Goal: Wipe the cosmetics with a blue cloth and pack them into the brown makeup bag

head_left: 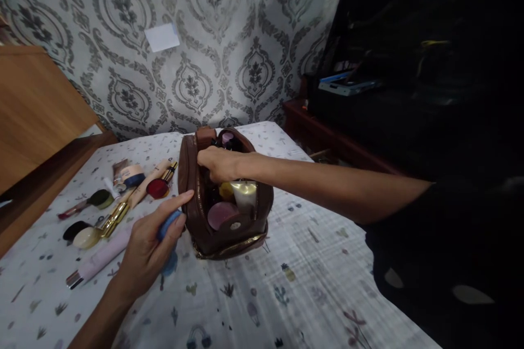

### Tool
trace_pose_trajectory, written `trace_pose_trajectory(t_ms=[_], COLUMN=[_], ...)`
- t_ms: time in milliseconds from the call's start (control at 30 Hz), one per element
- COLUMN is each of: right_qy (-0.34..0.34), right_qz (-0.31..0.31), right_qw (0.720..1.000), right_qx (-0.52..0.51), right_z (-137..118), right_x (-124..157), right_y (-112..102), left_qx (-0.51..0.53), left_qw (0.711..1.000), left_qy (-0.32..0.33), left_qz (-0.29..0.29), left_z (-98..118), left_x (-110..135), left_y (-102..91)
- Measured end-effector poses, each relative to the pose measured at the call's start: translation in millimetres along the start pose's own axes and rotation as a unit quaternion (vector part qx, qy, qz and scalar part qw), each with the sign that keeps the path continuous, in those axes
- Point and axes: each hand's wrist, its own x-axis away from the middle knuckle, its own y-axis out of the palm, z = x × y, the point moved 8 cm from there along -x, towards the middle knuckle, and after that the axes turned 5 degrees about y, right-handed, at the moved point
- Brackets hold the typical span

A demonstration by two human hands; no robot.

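Observation:
A brown leather cosmetic bag [191,196] with a gold zipper stands open on the printed sheet. My right hand [219,163] lies over its top edge, with the fingers hidden at the opening. My left hand [145,251] grips a blue makeup item [170,224] beside the bag, its index finger touching the bag's side. Inside are a pink round compact [221,215] and a cream tube [244,196]. Left of the bag lie a red round compact [158,188], a gold-handled brush [114,219] and a pale pink tube [98,262].
The printed bedsheet [262,289] runs under everything, with a wooden headboard [41,114] at left and damask wallpaper [196,38] behind. A dark red wooden ledge [319,131] and a black bag [388,65] holding a blue box stand at right.

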Motion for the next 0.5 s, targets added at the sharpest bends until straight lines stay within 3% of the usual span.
trace_pose_trajectory(t_ms=[233, 333, 433, 500], right_qy=[-0.008, -0.006, -0.003, 0.013], right_qz=[0.003, -0.028, -0.045, -0.014], right_qw=[1.000, 0.999, 0.999, 0.999], right_qx=[-0.003, 0.021, 0.011, -0.045], right_z=[-2.4, -0.8, 5.5, 14.3], right_x=[4.1, 7.9, 11.2, 11.9], right_y=[-1.3, -3.2, -14.2, -29.2], left_qx=[0.017, 0.010, 0.000, -0.003], left_qw=[1.000, 1.000, 1.000, 1.000], left_qy=[-0.007, 0.005, 0.020, 0.025], left_qz=[-0.007, -0.002, 0.003, 0.004], left_z=[-1.4, -1.0, -0.9, -2.0], left_x=[0.1, 1.2, 2.6, 3.6], left_y=[2.3, 1.5, 0.7, 0.6])
